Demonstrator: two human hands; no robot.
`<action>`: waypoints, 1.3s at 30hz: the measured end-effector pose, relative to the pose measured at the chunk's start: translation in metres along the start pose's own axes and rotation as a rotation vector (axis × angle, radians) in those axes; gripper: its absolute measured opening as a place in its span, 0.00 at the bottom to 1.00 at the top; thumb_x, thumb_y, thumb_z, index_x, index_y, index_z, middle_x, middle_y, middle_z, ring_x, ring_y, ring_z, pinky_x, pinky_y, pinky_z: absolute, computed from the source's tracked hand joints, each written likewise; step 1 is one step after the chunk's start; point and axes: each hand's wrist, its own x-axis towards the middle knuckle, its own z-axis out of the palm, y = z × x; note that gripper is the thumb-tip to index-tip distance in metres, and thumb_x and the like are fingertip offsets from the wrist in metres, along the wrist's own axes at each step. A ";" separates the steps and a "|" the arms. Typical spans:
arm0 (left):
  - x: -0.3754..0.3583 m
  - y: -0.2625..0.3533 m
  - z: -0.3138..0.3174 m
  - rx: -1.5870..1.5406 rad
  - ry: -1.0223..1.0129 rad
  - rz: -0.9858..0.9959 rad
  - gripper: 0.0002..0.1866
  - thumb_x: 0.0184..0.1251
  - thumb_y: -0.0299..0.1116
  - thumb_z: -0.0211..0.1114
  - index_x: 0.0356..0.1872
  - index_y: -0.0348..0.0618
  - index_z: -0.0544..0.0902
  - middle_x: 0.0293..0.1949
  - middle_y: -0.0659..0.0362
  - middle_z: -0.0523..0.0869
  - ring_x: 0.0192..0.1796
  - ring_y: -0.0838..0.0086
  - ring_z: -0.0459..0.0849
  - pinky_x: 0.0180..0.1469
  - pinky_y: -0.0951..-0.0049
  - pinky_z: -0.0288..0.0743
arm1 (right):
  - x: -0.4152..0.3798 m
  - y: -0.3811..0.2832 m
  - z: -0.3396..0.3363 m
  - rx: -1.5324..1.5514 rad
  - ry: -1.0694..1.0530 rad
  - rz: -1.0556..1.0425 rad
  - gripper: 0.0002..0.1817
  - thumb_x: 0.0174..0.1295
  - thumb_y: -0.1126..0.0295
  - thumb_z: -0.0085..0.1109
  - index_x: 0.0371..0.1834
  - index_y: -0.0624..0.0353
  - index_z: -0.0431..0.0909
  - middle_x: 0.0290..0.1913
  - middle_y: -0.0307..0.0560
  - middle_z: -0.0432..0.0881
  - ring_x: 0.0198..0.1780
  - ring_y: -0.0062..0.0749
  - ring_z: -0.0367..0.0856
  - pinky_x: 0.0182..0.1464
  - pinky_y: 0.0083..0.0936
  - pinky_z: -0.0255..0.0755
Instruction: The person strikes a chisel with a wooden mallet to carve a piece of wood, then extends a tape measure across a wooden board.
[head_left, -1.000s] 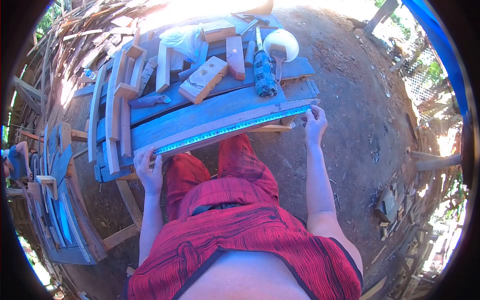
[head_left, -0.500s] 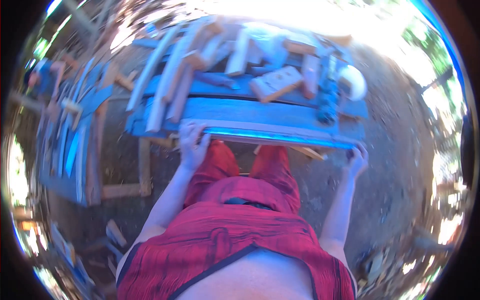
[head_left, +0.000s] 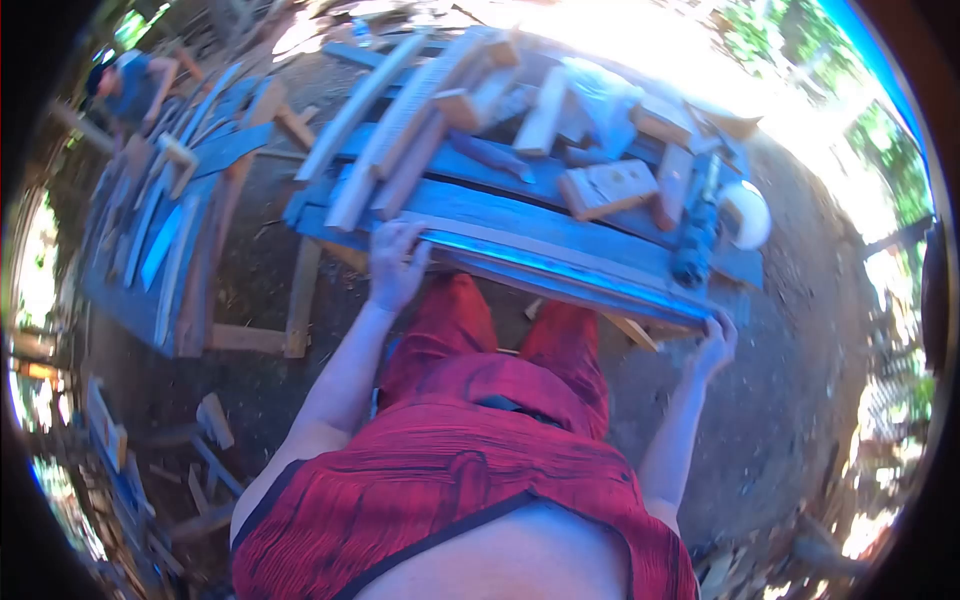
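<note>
A long thin wooden strip with a bluish shine lies along the near edge of the workbench. At its left end my left hand grips it, fingers bent over the top. My right hand is closed round the right end, by the bench corner. Beyond the strip sits a wooden block with round holes. Close to my right hand lies a long dark blue-green tool, with a round whitish object beside it.
Several wooden battens lie across the bench's left side, near a clear plastic bag. To the left stands a second table loaded with wood strips, with a person behind it. Wood offcuts litter the ground at lower left.
The view has shifted and tilted, so the bench and strip now slope down to the right. Both hands keep their places at the strip's ends.
</note>
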 end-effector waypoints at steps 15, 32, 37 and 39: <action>-0.011 0.006 -0.001 -0.119 -0.031 -0.049 0.23 0.61 0.26 0.63 0.59 0.38 0.73 0.53 0.48 0.76 0.58 0.56 0.74 0.61 0.61 0.67 | -0.013 0.007 0.004 -0.580 0.000 -0.347 0.14 0.58 0.71 0.63 0.48 0.59 0.82 0.37 0.44 0.78 0.39 0.32 0.78 0.44 0.28 0.72; -0.020 0.013 -0.001 -0.058 -0.095 -0.078 0.27 0.61 0.29 0.63 0.63 0.37 0.71 0.57 0.45 0.70 0.65 0.51 0.66 0.67 0.57 0.59 | -0.009 -0.007 0.002 -0.765 0.018 -0.476 0.12 0.60 0.64 0.62 0.43 0.57 0.84 0.37 0.46 0.82 0.39 0.36 0.82 0.43 0.30 0.73; -0.017 0.018 -0.002 0.019 -0.071 -0.064 0.28 0.57 0.32 0.66 0.60 0.36 0.73 0.53 0.46 0.71 0.61 0.51 0.68 0.64 0.57 0.62 | 0.002 -0.003 0.004 -0.666 -0.070 -0.487 0.08 0.58 0.70 0.62 0.38 0.58 0.85 0.37 0.45 0.85 0.39 0.32 0.82 0.43 0.27 0.74; -0.017 0.014 -0.005 0.017 -0.084 -0.081 0.30 0.56 0.32 0.66 0.62 0.38 0.72 0.53 0.47 0.71 0.62 0.51 0.68 0.64 0.57 0.63 | 0.006 0.003 0.004 -0.540 -0.104 -0.405 0.07 0.56 0.75 0.62 0.37 0.61 0.84 0.36 0.42 0.85 0.37 0.25 0.81 0.43 0.24 0.74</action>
